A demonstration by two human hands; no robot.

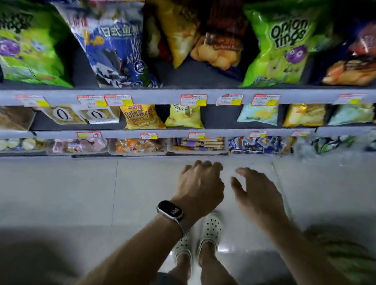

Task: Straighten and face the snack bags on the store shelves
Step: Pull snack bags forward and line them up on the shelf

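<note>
Snack bags, upper shelf (152, 93), 6 showing:
- left green onion-ring bag (30, 43), long axis slanting, top leaning left
- blue bag (115, 49), just beside it, slanting the same way, top pointing upper left
- yellow bag (175, 27), tipping diagonally, 1 corner pointing down
- brown bag (219, 46), sitting beside the yellow bag, front facing out
- right green onion-ring bag (281, 43), standing near upright, front facing out
- red-brown bag (365, 57), top tilting right

Green onion-ring bags: 2; the other 4 kinds: 1 each

Next shelf down, near the middle: orange-yellow bag (141, 116) and pale yellow bag (183, 117), 2 side by side, fronts facing out

Left grip (199, 186), wearing a watch (170, 211), hovering over the floor (50, 194), fingers curling loosely, holding nothing

Right grip (254, 197), just beside it, fingers spreading relaxed, holding nothing; both well apart from the upper-shelf bags
</note>
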